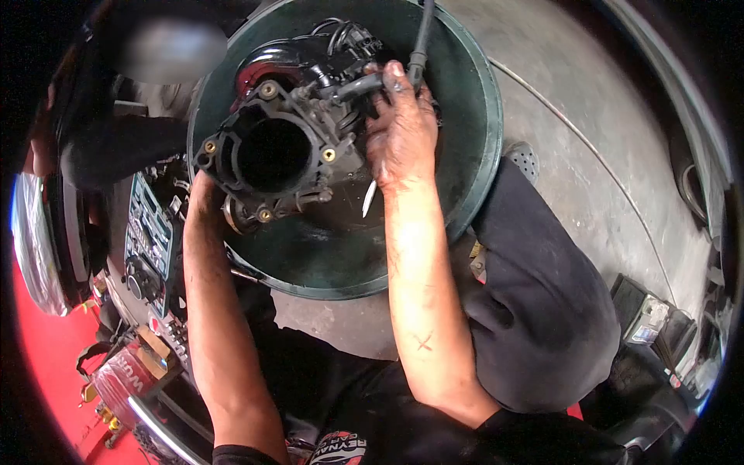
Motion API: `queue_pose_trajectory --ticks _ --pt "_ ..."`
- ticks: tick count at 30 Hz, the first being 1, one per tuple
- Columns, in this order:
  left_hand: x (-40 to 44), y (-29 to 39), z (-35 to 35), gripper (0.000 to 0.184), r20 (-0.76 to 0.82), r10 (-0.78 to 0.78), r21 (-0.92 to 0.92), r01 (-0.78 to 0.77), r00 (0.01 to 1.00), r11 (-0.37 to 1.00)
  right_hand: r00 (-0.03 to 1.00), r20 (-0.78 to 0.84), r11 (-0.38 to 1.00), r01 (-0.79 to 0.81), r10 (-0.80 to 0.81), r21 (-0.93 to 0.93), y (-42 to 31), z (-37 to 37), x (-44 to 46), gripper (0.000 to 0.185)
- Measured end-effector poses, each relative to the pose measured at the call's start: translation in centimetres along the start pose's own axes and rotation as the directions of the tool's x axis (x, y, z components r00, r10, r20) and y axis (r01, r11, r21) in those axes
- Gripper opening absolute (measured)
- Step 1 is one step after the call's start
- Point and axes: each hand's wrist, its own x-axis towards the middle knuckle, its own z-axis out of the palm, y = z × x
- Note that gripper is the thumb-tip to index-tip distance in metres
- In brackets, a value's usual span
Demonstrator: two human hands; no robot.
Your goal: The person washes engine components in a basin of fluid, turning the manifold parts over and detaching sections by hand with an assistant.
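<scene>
A dark intake manifold (329, 120) is tilted up inside a round green tub (345, 291), its large round opening facing me. My left hand (204, 188) reaches around the manifold's left side and supports it; its fingers are hidden behind the part. On the right side, my right hand (401, 136) is closed beside the manifold, thumb up near a black pipe stub. From under that palm sticks the white pointed end of a slim tool (370, 199); its other end is hidden. A dark hose (422, 39) comes down just behind the right fingers. Dark liquid wets the tub's bottom.
Left of the tub lies an open tool case (147, 232) with sockets. Another person's dark-clothed leg (116, 151) is at upper left. A thin cable (597, 151) crosses the concrete floor at right. My knee (542, 310) is against the tub's right side.
</scene>
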Motion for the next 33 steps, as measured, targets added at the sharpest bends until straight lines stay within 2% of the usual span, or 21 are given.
queue_pose_trajectory --ticks 11,13,21,22,24,26,27,29,30,31,32,33 --pt "0.5 0.0 0.4 0.068 -0.049 -0.048 -0.033 0.046 0.998 0.998 0.999 -0.01 0.999 0.032 -0.032 0.012 0.4 -0.2 0.3 0.049" --pt "0.5 0.0 0.2 0.07 -0.056 -0.058 -0.038 0.056 0.997 0.998 0.998 -0.058 1.0 -0.018 0.017 -0.014 0.2 -0.3 0.3 0.048" --pt "1.5 0.1 0.0 0.076 -0.087 -0.073 -0.017 0.072 0.993 0.997 0.998 -0.001 0.998 0.069 -0.069 -0.005 1.1 0.2 0.2 0.054" --pt "1.6 0.0 0.0 0.077 -0.096 -0.079 -0.014 0.078 0.992 0.997 0.995 -0.032 0.992 0.093 -0.096 -0.08 1.1 0.3 0.4 0.055" --pt "1.7 -0.4 -0.1 0.079 -0.133 -0.097 -0.011 0.097 0.986 0.995 0.977 -0.213 0.971 -0.081 0.033 -0.225 0.0 0.7 -0.5 0.048" --pt "1.5 -1.4 -0.1 0.08 -0.198 -0.127 0.035 0.137 0.972 0.99 0.957 -0.285 0.944 -0.144 0.056 -0.298 -0.5 1.4 -0.6 0.048" --pt "0.9 -1.4 0.0 0.081 -0.214 -0.143 0.04 0.155 0.966 0.987 0.962 -0.272 0.94 -0.116 0.026 -0.321 -0.4 1.3 -0.4 0.047" --pt "-0.7 -1.3 0.5 0.089 -0.138 -0.154 0.053 0.163 0.978 0.985 0.966 -0.257 0.921 -0.083 -0.019 -0.381 -0.5 1.3 0.0 0.043" --pt "-0.8 -2.0 0.4 0.08 -0.071 -0.173 -0.07 0.168 0.982 0.983 0.978 -0.209 0.932 -0.07 -0.006 -0.356 -0.4 0.3 1.0 0.042" --pt "-2.1 -0.7 1.6 0.07 -0.06 -0.293 -0.239 0.272 0.954 0.932 0.987 -0.163 0.942 -0.059 0.005 -0.33 -0.2 -0.6 1.9 0.041" --pt "-0.3 -2.9 0.7 0.066 -0.045 -0.308 -0.35 0.274 0.95 0.896 0.986 -0.166 0.955 -0.071 0.023 -0.289 -0.1 -0.6 2.2 0.041" --pt "-1.7 -1.4 1.7 0.059 -0.043 -0.315 -0.398 0.273 0.948 0.876 0.984 -0.175 0.965 -0.081 0.038 -0.248 -0.2 -0.6 2.3 0.042"
